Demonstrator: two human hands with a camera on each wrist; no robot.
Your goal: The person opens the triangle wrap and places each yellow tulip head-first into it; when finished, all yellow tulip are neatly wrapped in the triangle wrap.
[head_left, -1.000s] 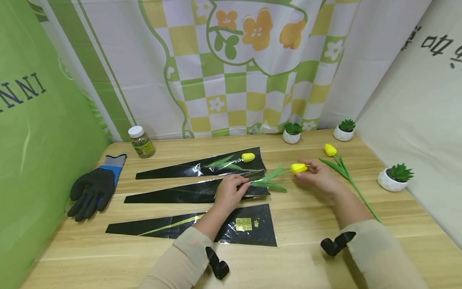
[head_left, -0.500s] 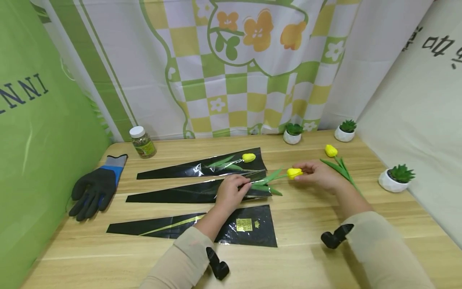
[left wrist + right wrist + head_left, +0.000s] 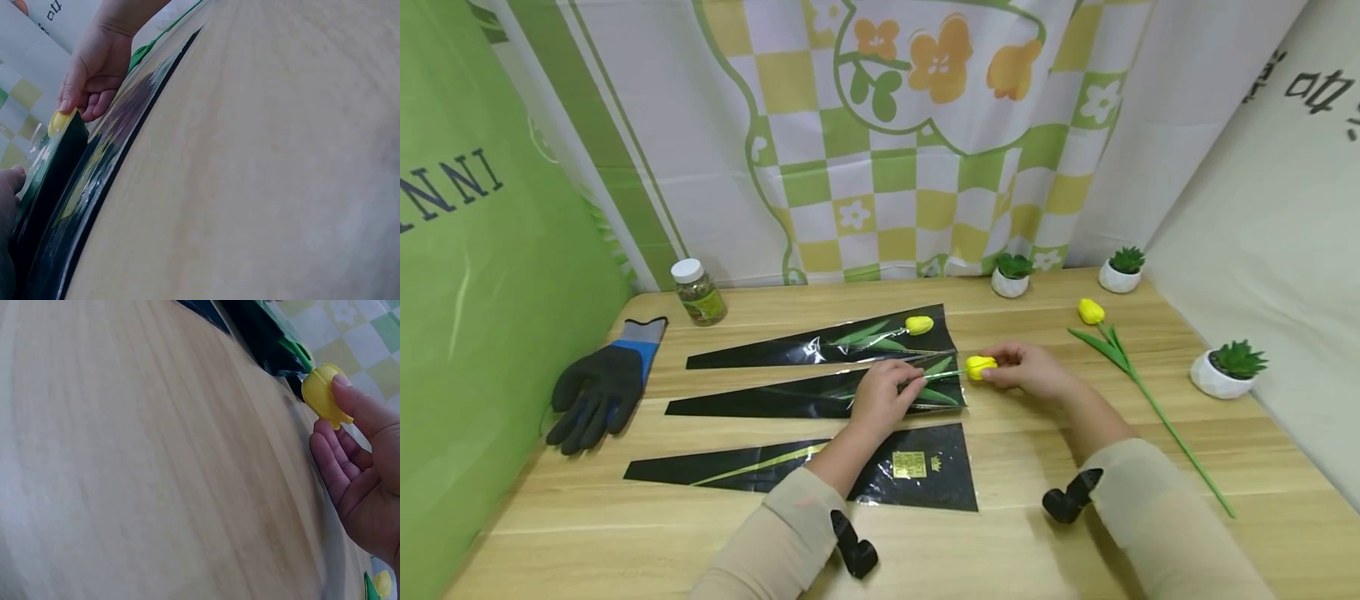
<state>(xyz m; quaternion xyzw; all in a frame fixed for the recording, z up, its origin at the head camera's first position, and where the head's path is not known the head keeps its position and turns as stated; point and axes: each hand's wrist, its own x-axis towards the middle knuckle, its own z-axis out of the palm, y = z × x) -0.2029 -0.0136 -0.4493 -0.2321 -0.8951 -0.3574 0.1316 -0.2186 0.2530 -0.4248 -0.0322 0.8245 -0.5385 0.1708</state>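
Observation:
A yellow tulip (image 3: 981, 367) is pinched at its bloom by my right hand (image 3: 1028, 371); the right wrist view shows the thumb on the bloom (image 3: 324, 394). Its stem and leaves lie inside the middle black flower sleeve (image 3: 760, 398), with the bloom just past the wide end. My left hand (image 3: 883, 398) pinches the upper edge of that sleeve near its opening. Behind it lies another black sleeve (image 3: 752, 354) with a tulip (image 3: 919, 325) inside. Nearer to me a flat black sleeve (image 3: 951, 479) with gold print lies partly under my left forearm.
At the right lies a loose yellow tulip (image 3: 1150, 400). Small potted succulents stand behind (image 3: 1011, 285) and at the right edge (image 3: 1221, 377). A lidded jar (image 3: 698, 293) and a dark work glove (image 3: 598, 392) are at the left. A patterned curtain (image 3: 850, 183) hangs behind the table.
My right hand has moved left with the tulip, and its leaves have slid into the middle sleeve. My left hand has stayed at the sleeve's opening.

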